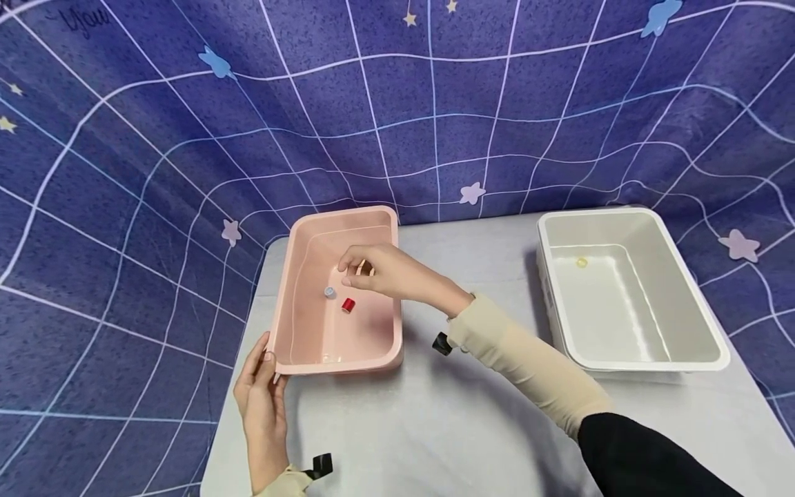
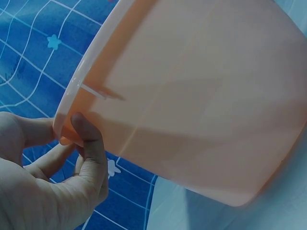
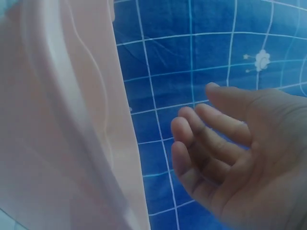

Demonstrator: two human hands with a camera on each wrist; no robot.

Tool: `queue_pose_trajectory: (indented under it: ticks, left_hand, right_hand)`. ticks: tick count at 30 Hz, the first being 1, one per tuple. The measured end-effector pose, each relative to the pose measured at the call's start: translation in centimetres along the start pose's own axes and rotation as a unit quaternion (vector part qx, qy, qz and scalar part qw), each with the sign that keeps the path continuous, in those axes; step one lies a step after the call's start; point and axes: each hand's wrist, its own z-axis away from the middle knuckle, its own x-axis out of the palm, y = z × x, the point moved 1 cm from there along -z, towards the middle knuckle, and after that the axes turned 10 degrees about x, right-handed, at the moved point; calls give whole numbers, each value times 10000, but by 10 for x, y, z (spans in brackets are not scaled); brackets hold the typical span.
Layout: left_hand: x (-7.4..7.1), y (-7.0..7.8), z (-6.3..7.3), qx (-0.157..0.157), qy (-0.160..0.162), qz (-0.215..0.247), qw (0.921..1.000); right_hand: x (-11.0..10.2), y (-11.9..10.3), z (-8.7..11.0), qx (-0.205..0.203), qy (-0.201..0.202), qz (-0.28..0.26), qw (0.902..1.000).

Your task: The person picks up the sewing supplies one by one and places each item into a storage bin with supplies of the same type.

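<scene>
A pink plastic bin (image 1: 338, 367) stands at the left of the table. My left hand (image 1: 262, 400) pinches its near left corner; the left wrist view shows the thumb on the rim's outer side. Inside lie a small red spool-like piece (image 1: 348, 305) and a smaller pale blue piece (image 1: 330, 293), side by side on the floor. Over the bin's right half hovers my right hand (image 1: 388, 273), its fingers loosely bent and thumb apart. In the right wrist view that hand (image 3: 240, 158) holds nothing, and the bin wall hides both small pieces.
On the right stands a grey-white bin (image 1: 652, 366) with a small yellow ring-like piece (image 1: 582, 262) on its floor. Both bins rest on a pale table (image 1: 373, 435). A blue gridded curtain (image 1: 447, 138) with stars rises behind and along the sides.
</scene>
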Motion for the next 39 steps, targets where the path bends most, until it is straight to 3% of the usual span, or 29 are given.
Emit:
queue_pose_trajectory:
  ticks: [8,14,19,30,39]
  left_hand:
    - [0,0,0,21,12,39,10000]
    - [0,1,1,22,59,147,9999]
    - [1,2,2,-6,65,260,9996]
    - [0,0,1,43,71,221,9997]
    - [0,2,1,48,64,243,9997]
  right_hand:
    - [-7,9,30,-162,257,-541,9981]
    - [-11,16,46,-446,530,-685,9952]
    - [-9,28,59,-415,832,-734,9930]
    - [6,63,86,-516,1334,-954,9851]
    - [18,84,100,-926,1605,-1128,9762]
